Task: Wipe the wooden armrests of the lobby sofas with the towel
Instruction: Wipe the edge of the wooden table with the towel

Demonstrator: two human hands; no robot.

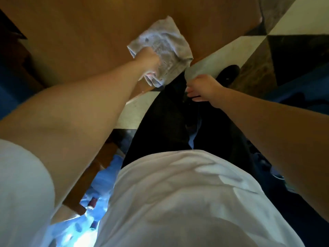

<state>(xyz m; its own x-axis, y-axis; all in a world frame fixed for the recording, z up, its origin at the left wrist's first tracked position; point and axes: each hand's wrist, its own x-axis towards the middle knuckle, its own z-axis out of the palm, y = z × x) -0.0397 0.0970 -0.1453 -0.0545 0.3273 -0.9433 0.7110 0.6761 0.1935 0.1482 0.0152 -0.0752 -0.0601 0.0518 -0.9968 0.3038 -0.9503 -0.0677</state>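
Note:
A grey-white towel [163,45] lies bunched on a broad flat wooden surface [85,32] that fills the upper part of the head view. My left hand [149,61] grips the towel's near end and presses it on the wood close to the front edge. Part of the towel hangs over that edge. My right hand [203,88] hovers to the right, just off the wooden edge and above my dark trousers, fingers loosely curled and holding nothing.
A floor of black, cream and brown tiles [277,40] lies to the right. My dark shoe [229,73] stands on it. Blue upholstery [10,82] shows at the far left, and a wooden frame piece [92,168] sits low beside my white shirt.

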